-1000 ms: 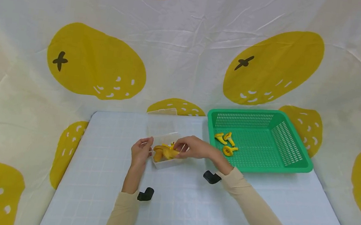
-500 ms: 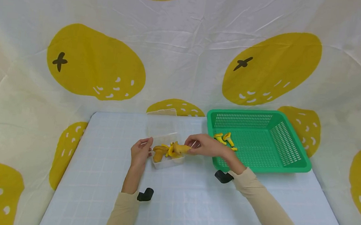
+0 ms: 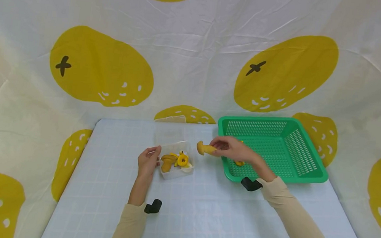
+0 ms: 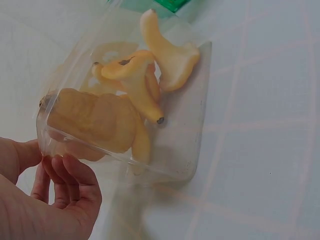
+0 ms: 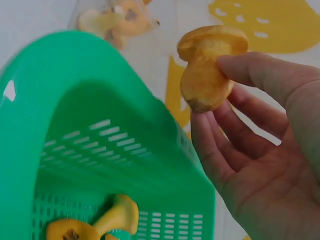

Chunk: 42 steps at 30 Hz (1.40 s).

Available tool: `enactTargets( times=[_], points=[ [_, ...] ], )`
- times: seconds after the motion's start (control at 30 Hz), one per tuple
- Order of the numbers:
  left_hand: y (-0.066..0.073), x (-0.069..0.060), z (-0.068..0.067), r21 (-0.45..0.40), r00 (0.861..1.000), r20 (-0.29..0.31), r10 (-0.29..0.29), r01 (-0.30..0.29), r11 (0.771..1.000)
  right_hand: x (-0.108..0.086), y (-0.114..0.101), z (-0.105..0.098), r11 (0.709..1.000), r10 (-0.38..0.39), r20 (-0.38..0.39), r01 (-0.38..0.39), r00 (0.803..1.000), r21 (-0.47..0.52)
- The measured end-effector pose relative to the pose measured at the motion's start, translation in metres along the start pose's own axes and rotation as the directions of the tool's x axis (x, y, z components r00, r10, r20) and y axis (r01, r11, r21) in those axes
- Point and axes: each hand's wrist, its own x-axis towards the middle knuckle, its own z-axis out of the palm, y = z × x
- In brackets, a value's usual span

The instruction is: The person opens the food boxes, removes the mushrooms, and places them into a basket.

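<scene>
Between thumb and fingers my right hand (image 3: 230,147) pinches a brownish-yellow mushroom (image 5: 207,70), its cap pointing left, in the air between the box and the green basket (image 5: 65,60). The clear plastic box (image 3: 176,175) stands on the table with its lid (image 3: 170,132) folded back. My left hand (image 4: 55,195) grips the box's left rim. Inside the box lie a thick brown mushroom (image 4: 95,117) and several yellow mushrooms (image 4: 132,80). In the right wrist view, yellow mushrooms (image 5: 120,217) lie in the basket; my right hand and forearm partly cover them in the head view.
The basket (image 3: 315,177) has tall slotted walls and stands at the table's back right. A pale checked cloth (image 3: 195,215) covers the table. Behind it hangs a white curtain (image 3: 196,58) with large yellow fruit prints.
My right hand has lifted the brownish mushroom out of the box and carried it right, up to the basket's left side. My left hand has stayed at the box.
</scene>
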Motion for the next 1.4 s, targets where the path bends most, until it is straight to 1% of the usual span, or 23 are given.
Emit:
enactTargets(
  times=[0.1, 0.23, 0.4, 0.63, 0.83, 1.07, 1.17, 1.4],
  points=[
    [0.000, 0.001, 0.000, 0.007, 1.000, 0.001, -0.002, 0.002, 1.000, -0.006, 0.005, -0.009, 0.999, 0.018, -0.026, -0.017, 1.000, 0.038],
    [0.001, 0.002, 0.000, 0.009, 1.000, -0.004, -0.006, 0.006, 1.000, -0.014, 0.010, -0.021, 0.999, 0.031, -0.056, -0.029, 0.998, 0.041],
    [0.001, 0.002, 0.000, 0.013, 1.000, -0.007, -0.014, 0.014, 1.000, -0.025, 0.016, -0.035, 0.997, 0.071, -0.087, -0.069, 0.994, 0.024],
    [0.000, 0.002, 0.000, 0.028, 1.000, -0.009, -0.012, 0.013, 1.000, -0.038, 0.030, -0.053, 0.987, 0.157, -0.112, -0.154, 0.981, 0.036],
    [0.000, 0.002, 0.000, 0.031, 1.000, -0.010, -0.016, 0.017, 0.999, -0.049, 0.041, -0.067, 0.980, 0.198, -0.137, -0.194, 0.971, 0.040],
    [0.001, 0.000, 0.000, 0.033, 1.000, -0.015, -0.020, 0.021, 0.999, -0.062, 0.058, -0.082, 0.969, 0.246, -0.132, -0.238, 0.960, 0.072],
    [0.001, 0.000, 0.000, 0.029, 1.000, -0.016, -0.020, 0.020, 0.999, -0.066, 0.066, -0.087, 0.958, 0.281, -0.127, -0.271, 0.951, 0.090],
    [0.001, 0.000, 0.001, 0.043, 1.000, -0.024, -0.013, 0.014, 0.999, -0.073, 0.086, -0.095, 0.931, 0.351, -0.082, -0.338, 0.933, 0.140]
  ],
)
